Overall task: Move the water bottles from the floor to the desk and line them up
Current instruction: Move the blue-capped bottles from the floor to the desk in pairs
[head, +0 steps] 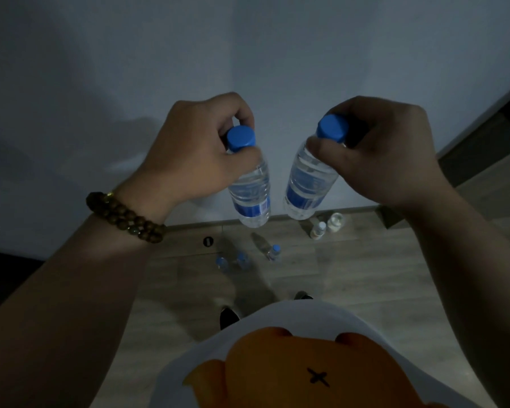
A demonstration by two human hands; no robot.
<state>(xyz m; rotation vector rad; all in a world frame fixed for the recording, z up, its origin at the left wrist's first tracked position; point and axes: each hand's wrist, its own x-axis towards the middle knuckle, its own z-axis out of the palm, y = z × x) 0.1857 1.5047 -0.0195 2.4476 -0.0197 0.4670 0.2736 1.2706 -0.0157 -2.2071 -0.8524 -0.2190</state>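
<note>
Hanging in the air over the floor (365,275), in front of the pale smooth wall (248,54): two water bottles, one in each hand.

Item 1, left-hand bottle (251,195). Clear ribbed plastic, a cylinder narrowing to the neck, with a blue label band round the lower body and a blue ridged screw cap (241,138). It is full of clear liquid. The left hand (195,151) has its curled fingers and thumb pinching the neck just under the cap. The bottle tilts, base away from the person.

Item 2, right-hand bottle (306,187). Same make and shape, with a blue cap (332,128). The right hand (386,160) is closed round its neck, the thumb pressed on the shoulder. It tilts towards item 1 at the base, and the two are near but apart.

Items 3 to 5, on the wood-grain plank floor, near its wall edge. The first floor bottle (222,262) and second floor bottle (242,260) stand just beside each other. The third floor bottle (273,251) is a little to the right. All have blue caps and are blurred in the dim light.

Sundries:
- Two small white-capped containers (318,231) at the floor's wall edge, to the right.
- A black round disc (207,241) on the floor.
- A bracelet (124,216) of dark round beads on the left wrist.
- A white shirt (277,319) with an orange rounded print (306,363) marked with a black cross.
- Two dark shoe tips (228,316).
</note>
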